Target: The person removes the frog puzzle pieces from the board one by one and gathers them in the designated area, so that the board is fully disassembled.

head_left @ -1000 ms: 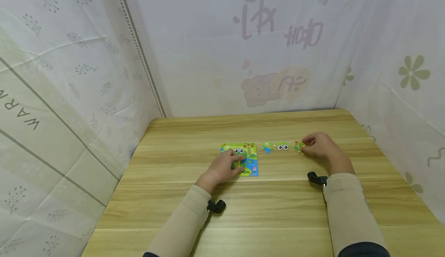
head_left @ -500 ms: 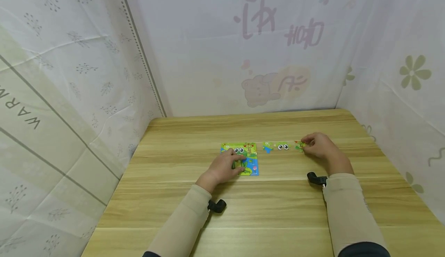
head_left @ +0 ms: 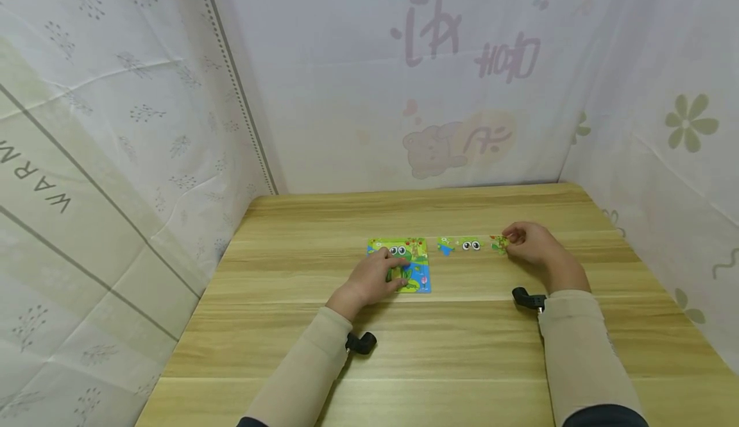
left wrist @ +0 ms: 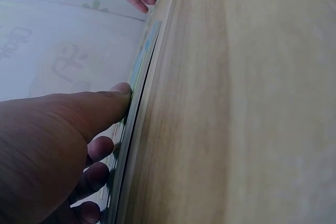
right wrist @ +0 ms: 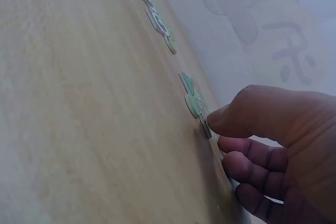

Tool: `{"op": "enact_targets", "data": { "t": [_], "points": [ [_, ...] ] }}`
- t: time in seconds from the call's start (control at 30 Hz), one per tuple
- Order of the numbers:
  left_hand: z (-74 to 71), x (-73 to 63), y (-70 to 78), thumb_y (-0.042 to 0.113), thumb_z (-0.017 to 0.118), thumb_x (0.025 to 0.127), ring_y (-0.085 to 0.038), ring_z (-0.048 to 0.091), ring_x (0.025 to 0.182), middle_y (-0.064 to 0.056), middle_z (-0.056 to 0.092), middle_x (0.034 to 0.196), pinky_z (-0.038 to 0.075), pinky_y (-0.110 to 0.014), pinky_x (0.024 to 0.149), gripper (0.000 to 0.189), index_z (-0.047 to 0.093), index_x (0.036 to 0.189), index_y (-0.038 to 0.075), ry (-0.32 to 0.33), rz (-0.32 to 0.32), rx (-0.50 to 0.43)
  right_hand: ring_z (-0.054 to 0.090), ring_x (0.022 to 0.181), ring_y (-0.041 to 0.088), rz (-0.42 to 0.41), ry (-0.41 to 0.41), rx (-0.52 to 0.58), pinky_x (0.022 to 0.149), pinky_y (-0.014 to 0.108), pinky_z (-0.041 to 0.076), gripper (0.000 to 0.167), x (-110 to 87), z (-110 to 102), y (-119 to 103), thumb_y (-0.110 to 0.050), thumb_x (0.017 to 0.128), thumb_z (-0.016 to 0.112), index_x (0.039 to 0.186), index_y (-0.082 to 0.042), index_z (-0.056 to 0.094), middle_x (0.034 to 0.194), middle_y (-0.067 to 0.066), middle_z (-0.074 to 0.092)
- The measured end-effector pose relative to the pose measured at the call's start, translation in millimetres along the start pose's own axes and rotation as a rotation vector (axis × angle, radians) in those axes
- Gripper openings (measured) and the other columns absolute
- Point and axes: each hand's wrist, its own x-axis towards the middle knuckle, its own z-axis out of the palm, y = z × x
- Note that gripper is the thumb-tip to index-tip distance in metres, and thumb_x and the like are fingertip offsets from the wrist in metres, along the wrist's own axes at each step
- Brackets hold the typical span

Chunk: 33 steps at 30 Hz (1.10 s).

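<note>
My left hand (head_left: pixel 369 277) rests on a square frog puzzle board (head_left: pixel 423 278) lying flat on the table. Its thumb and fingertips touch the board's face and partly cover the frog; the left wrist view shows the thumb (left wrist: pixel 100 109) at the board's near edge. At the right end of a short row of loose pieces, my right hand (head_left: pixel 534 246) pinches a green puzzle piece (head_left: pixel 498 244) with red spots by its right edge. That piece lies low at the tabletop in the right wrist view. Left of it are a puzzle piece with two frog eyes (head_left: pixel 471 245) and a green-and-blue puzzle piece (head_left: pixel 445 245).
The wooden table (head_left: pixel 450 363) ends at a white printed curtain (head_left: pixel 346 93) behind. Curtains hang along its left and right sides too. Black camera mounts (head_left: pixel 361 343) sit at both wrists, over beige sleeves.
The right hand has turned and shifted the red-spotted puzzle piece slightly, lining it up with the row. The left hand stays on the board.
</note>
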Motion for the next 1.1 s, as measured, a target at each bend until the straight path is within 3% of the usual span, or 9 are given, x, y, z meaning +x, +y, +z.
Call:
{"op": "enact_targets", "data": {
  "t": [0.23,0.53,0.83,0.97,1.1],
  "points": [
    [2.4,-0.7,-0.8,0.044,0.072,0.100,-0.014,0.043,0.080,0.005,0.046,0.099,0.043,-0.028,0.067,0.046,0.066,0.143,0.029,0.000,-0.003,-0.007,0.057,0.097,0.026,0.034,-0.019,0.040,0.080,0.034,0.051,0.036,-2.5,0,2,-0.009,0.094,0.070,0.127,0.003,0.061,0.107,0.014,0.061],
    [5.7,-1.7,0.5,0.042,0.073,0.099,-0.014,0.046,0.081,0.005,0.049,0.101,0.046,-0.028,0.069,0.044,0.068,0.141,0.029,0.021,-0.036,-0.037,0.059,0.098,0.026,0.028,-0.017,0.028,0.082,0.036,0.051,0.037,-5.0,2,4,-0.009,0.093,0.070,0.128,0.001,0.061,0.109,0.014,0.062],
    [-10.6,-8.1,-7.5,0.034,0.077,0.098,-0.018,0.056,0.101,-0.003,0.060,0.113,0.054,-0.035,0.088,0.034,0.075,0.129,0.020,0.103,-0.056,-0.142,0.059,0.100,0.028,0.035,-0.014,0.011,0.083,0.037,0.051,0.041,-5.4,0,4,-0.014,0.094,0.068,0.132,0.000,0.060,0.113,0.015,0.062],
    [-21.0,-16.3,-22.1,0.032,0.079,0.097,-0.024,0.057,0.110,-0.007,0.061,0.122,0.054,-0.039,0.096,0.040,0.073,0.132,0.015,0.091,-0.066,-0.183,0.060,0.100,0.029,0.028,-0.011,0.009,0.083,0.039,0.051,0.042,-5.2,-1,4,-0.015,0.095,0.068,0.133,0.001,0.059,0.114,0.016,0.063],
    [-27.0,-26.1,-37.2,0.032,0.079,0.097,-0.029,0.052,0.132,-0.007,0.055,0.142,0.048,-0.044,0.111,0.052,0.064,0.142,0.012,0.051,-0.080,-0.229,0.059,0.103,0.030,0.041,-0.011,0.005,0.085,0.042,0.051,0.042,-4.6,-1,3,-0.018,0.097,0.069,0.134,0.000,0.059,0.115,0.017,0.062]
  ]
}}
